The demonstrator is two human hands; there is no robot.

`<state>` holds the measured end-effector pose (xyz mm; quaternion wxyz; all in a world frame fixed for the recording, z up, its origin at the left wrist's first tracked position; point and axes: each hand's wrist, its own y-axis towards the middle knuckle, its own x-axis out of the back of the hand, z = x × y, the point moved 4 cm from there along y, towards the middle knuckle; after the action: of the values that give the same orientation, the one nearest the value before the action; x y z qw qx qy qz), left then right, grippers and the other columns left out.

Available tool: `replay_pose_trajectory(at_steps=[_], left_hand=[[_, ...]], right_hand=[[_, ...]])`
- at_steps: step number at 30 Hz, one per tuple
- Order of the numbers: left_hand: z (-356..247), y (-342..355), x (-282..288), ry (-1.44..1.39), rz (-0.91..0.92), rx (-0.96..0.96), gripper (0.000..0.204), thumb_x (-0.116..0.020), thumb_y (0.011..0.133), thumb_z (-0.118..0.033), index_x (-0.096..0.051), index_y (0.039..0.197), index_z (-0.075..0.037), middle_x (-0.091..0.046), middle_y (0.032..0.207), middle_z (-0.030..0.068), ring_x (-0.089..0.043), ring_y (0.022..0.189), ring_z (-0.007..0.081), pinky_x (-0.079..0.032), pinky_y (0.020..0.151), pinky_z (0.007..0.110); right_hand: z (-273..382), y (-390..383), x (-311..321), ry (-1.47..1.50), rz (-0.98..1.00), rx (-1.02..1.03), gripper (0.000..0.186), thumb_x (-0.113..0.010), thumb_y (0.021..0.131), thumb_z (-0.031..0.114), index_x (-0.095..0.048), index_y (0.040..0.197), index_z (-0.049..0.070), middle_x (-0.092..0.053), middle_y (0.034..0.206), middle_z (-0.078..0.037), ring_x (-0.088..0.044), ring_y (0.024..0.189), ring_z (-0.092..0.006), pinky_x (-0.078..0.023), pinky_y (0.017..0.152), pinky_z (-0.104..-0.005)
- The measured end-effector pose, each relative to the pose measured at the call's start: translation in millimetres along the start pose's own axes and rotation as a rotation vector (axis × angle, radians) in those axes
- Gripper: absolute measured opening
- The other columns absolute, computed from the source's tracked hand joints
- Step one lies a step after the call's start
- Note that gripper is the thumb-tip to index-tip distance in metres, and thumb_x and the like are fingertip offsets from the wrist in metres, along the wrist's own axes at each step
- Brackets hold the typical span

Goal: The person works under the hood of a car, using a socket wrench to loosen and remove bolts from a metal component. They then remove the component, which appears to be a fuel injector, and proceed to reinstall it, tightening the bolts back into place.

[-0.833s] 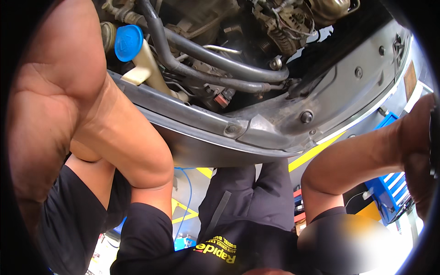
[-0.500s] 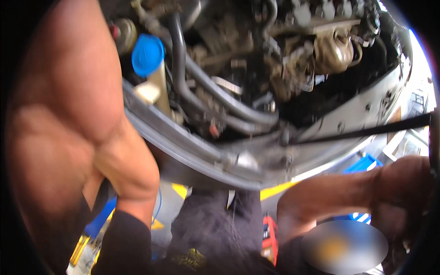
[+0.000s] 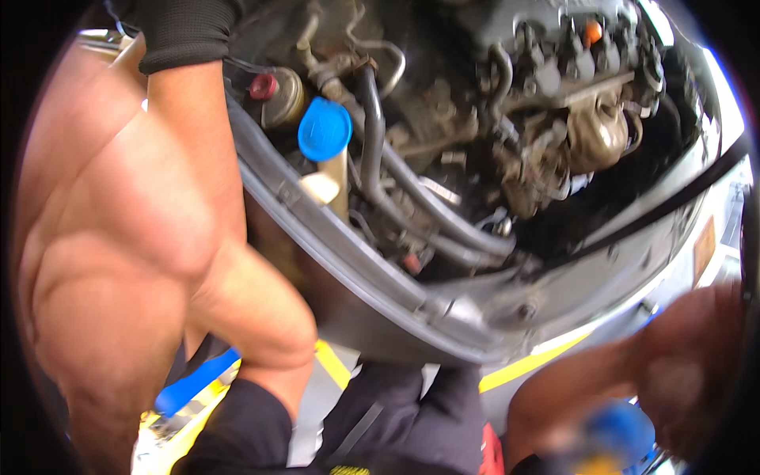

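Note:
At the upper left, a bare forearm runs up into a black knit glove, where my left hand point(image 3: 191, 32) is. Its fingers lie past the picture's top edge, so I cannot see what it touches. Beside it in the engine bay is a cloudy reservoir with a red cap point(image 3: 262, 85). Nearer the car's front edge stands a filler neck with a blue washer-fluid cap point(image 3: 325, 129). Over at the right, a bare bent arm point(image 3: 586, 368) lies in shadow, and its hand is not visible.
Grey hoses point(image 3: 412, 190) cross the engine bay beside a brownish metal heat shield point(image 3: 598, 141). The grey front edge of the car point(image 3: 348, 293) curves below. Yellow floor lines point(image 3: 534, 362) and a blue object point(image 3: 194, 384) show beyond it. A black strap or rod point(image 3: 673, 206) slants at the right.
The engine bay has shifted right and slightly down in view. The black-gloved left hand and its forearm have come into sight at the upper left.

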<state>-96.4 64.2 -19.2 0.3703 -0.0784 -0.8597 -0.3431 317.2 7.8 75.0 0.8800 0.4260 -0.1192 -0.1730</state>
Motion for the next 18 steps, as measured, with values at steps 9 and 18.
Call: replay_pose_trajectory(at_steps=[9,18], left_hand=[[4,98,-24,0.089,0.374,-0.051,0.021,-0.066,0.102,-0.019,-0.062,0.098,0.001,-0.063,0.09,0.0072,-0.059,0.083,0.0188,-0.047,0.075,0.034],[-3,162,-84,0.201,0.568,-0.105,0.02,-0.066,0.102,-0.019,-0.062,0.099,0.001,-0.064,0.091,0.0078,-0.06,0.084,0.0198,-0.048,0.076,0.035]], right_hand=[[-78,29,-98,0.167,0.873,-0.43,0.036,-0.069,0.101,0.028,-0.073,0.104,-0.008,-0.074,0.092,-0.015,-0.068,0.073,-0.0184,-0.053,0.067,-0.0283],[-142,11,-182,0.062,1.514,-0.739,0.027,-0.074,0.093,0.006,-0.074,0.118,-0.005,-0.079,0.098,-0.012,-0.074,0.087,-0.0168,-0.058,0.079,-0.0309]])
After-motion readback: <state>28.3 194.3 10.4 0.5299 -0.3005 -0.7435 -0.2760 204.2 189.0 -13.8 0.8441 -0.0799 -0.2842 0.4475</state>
